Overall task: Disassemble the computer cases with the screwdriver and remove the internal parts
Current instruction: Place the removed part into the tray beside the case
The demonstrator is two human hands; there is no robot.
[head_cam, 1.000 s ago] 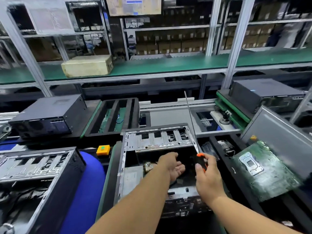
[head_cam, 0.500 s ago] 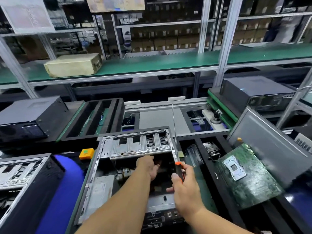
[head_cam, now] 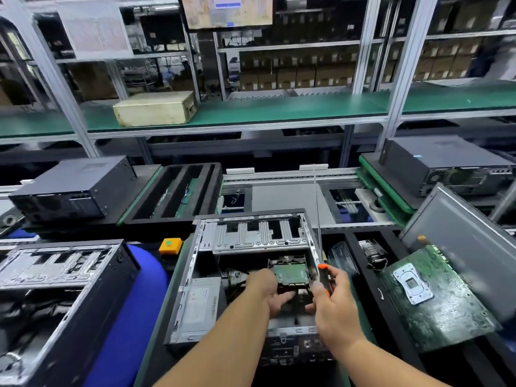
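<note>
While my right hand (head_cam: 336, 308) grips the screwdriver (head_cam: 321, 255), left hand (head_cam: 272, 291) holding the drive (head_cam: 290, 272), metal bracket (head_cam: 259, 233) just beyond, motherboard (head_cam: 435, 300) right.

Screwdriver (head_cam: 324, 277): orange-and-black handle, silver shaft. Open case (head_cam: 252, 238): grey metal, black shell. Motherboard (head_cam: 435, 300) at 3 o'clock: green. Button (head_cam: 169, 245) at 10 o'clock: orange, green centre.
</note>
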